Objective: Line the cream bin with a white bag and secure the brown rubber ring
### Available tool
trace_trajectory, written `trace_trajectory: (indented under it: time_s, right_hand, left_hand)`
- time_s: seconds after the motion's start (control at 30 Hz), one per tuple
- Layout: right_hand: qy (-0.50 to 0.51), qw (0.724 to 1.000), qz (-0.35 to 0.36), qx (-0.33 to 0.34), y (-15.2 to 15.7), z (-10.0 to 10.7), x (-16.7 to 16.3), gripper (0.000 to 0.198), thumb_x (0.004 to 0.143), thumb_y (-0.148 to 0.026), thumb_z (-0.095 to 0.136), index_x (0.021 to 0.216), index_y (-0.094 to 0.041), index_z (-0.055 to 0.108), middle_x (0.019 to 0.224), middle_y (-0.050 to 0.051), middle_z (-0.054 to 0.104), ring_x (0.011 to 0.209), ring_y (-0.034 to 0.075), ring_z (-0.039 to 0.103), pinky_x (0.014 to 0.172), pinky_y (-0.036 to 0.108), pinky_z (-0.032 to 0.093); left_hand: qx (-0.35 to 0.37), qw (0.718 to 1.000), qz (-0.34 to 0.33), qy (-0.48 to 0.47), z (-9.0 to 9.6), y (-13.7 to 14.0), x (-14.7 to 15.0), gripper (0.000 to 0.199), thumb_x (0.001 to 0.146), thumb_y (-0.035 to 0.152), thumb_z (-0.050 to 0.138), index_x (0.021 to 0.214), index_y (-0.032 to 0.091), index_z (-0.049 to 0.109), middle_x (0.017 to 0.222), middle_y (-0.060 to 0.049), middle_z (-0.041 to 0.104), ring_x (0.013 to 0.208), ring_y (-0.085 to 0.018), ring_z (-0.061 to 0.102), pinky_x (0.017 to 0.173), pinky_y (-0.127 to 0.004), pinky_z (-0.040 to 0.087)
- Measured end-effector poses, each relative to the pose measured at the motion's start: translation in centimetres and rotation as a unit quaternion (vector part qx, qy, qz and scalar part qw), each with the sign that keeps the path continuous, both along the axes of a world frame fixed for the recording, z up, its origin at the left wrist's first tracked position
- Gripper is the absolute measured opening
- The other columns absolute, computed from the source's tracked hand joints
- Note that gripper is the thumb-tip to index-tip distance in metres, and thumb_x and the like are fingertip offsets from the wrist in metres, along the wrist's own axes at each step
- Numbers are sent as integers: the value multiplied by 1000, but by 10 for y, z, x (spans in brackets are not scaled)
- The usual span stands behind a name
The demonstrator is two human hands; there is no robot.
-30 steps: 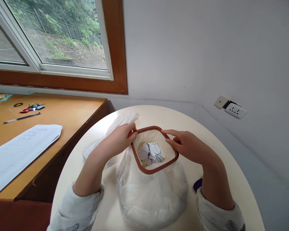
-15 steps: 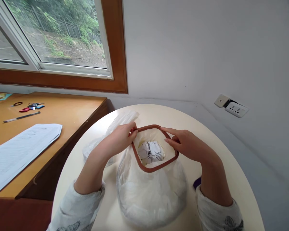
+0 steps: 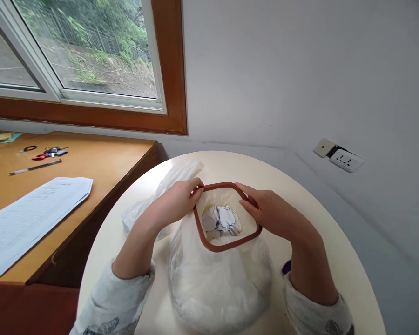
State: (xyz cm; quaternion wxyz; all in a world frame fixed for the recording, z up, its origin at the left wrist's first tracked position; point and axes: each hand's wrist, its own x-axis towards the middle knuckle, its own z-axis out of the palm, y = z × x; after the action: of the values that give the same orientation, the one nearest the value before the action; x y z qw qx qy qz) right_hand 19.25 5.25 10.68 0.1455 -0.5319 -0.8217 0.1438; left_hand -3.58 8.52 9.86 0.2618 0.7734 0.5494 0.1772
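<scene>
In front of me a trash can lined with a translucent white plastic bag stands on a round table. A reddish-brown square ring sits around its mouth over the bag. Crumpled white paper lies inside. My left hand pinches the ring's far left corner between thumb and fingers. On the right side, my right hand grips the ring, thumb on the inner side and fingers over the outside. Behind my left forearm lies another loose, clear plastic bag.
The cream round table meets a grey-white wall with a socket. On the wooden desk at left are papers, a pen and keys. A dark purple object shows beside my right sleeve.
My right fingers, earlier stretched along the rim, now curl over its outer side. My left hand stays at the far left corner. The view has shifted slightly.
</scene>
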Motion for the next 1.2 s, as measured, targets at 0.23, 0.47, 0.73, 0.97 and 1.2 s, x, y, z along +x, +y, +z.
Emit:
trace_trajectory:
  time_s: [0.23,0.47,0.73,0.97,1.2]
  right_hand:
    - [15,995,43,88,-3,-5,-18,54,91,-45,31,139,-21,27,142,9,31,131,23,27,103,43,30]
    - [-2,993,118,-8,-8,-4,-26,78,83,-64,33,144,-23,7,150,5,13,138,24,7,108,46,21]
    - [0,998,47,-50,-14,4,-13,66,86,-61,26,142,-28,16,151,1,10,138,23,9,106,42,26]
    - [-11,996,24,-89,-6,-4,-15,77,84,-64,25,144,-18,12,151,4,9,138,23,7,110,41,20]
    - [8,996,12,-91,-4,-8,-19,76,85,-62,26,144,-17,7,151,2,7,138,18,8,111,36,21]
  left_hand:
    - [21,999,30,-18,-2,6,1,29,84,39,36,78,20,58,70,-2,62,59,-16,54,50,-25,39]
    - [44,999,26,-18,-1,6,-1,28,84,37,39,85,21,62,77,-2,64,65,-16,56,55,-26,42]
    - [97,995,-12,-14,-2,3,6,31,86,34,37,86,20,64,89,-5,61,74,-17,56,64,-29,44]
    - [90,996,-9,-3,-4,4,7,30,86,33,37,84,20,63,87,-4,60,75,-17,56,64,-29,44]
    - [56,998,8,-8,-4,4,5,29,85,36,37,83,21,62,86,-3,62,74,-17,57,62,-28,44]
